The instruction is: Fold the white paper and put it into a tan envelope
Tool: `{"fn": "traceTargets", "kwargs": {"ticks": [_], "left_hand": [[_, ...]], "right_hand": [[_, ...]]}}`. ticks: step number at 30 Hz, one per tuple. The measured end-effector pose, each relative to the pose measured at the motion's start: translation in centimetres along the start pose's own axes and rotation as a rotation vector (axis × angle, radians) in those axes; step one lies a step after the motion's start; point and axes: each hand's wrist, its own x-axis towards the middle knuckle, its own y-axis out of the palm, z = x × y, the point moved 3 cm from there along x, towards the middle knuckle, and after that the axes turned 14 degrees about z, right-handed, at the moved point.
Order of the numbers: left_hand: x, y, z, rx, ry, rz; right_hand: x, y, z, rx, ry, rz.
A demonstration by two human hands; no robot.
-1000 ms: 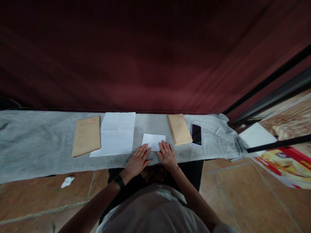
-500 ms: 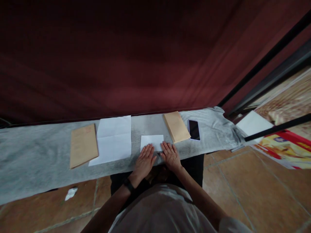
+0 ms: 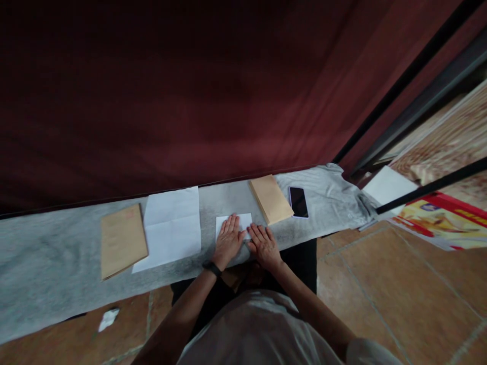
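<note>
A small white folded paper (image 3: pixel 246 220) lies on the grey cloth of the narrow table (image 3: pixel 64 248). Flat on that paper rests my left hand (image 3: pixel 229 239), its fingers stretched out over the middle. My right hand (image 3: pixel 264 246) lies flat beside it, fingertips at the paper's lower right corner. Left of my hands is a larger white sheet (image 3: pixel 173 228) with creases, partly under a brown envelope (image 3: pixel 122 238). A stack of brown envelopes (image 3: pixel 271 199) lies to the right of the small paper.
A phone (image 3: pixel 299 202) lies right of the envelope stack. Dark red cloth (image 3: pixel 213 116) hangs behind the table. Black bars, a white box (image 3: pixel 390 188) and a red and yellow package (image 3: pixel 445 220) are at the right. A crumpled white scrap (image 3: pixel 108 319) lies on the tiled floor.
My left hand has slid up further onto the small paper. My right hand stays near its lower right corner. The view has shifted and tilted slightly.
</note>
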Motion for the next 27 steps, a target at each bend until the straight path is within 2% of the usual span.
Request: {"fn": "traceTargets", "kwargs": {"ticks": [4,8,13,16,22,27], "left_hand": [[-1.0,-0.2,2.3,-0.005,-0.098,-0.072],[-2.2,-0.1,3.4,-0.014,-0.137,-0.131],[-2.8,0.2,3.5,-0.018,-0.16,-0.177],[-2.8,0.2,3.5,-0.018,-0.147,-0.181],[-2.7,-0.1,3.5,-0.007,-0.164,-0.132],[-2.8,-0.2,3.3,0.01,-0.157,-0.165]], "right_hand": [[0.0,0.0,0.0,0.014,0.005,0.005],[-0.1,-0.1,-0.1,0.017,0.003,0.006],[0.1,-0.4,0.1,0.035,0.029,0.006],[0.6,-0.5,1.3,0.064,0.029,0.007],[1.0,0.5,4.9,0.117,-0.153,0.052],[0.0,0.9,4.4,0.08,-0.119,0.053]]}}
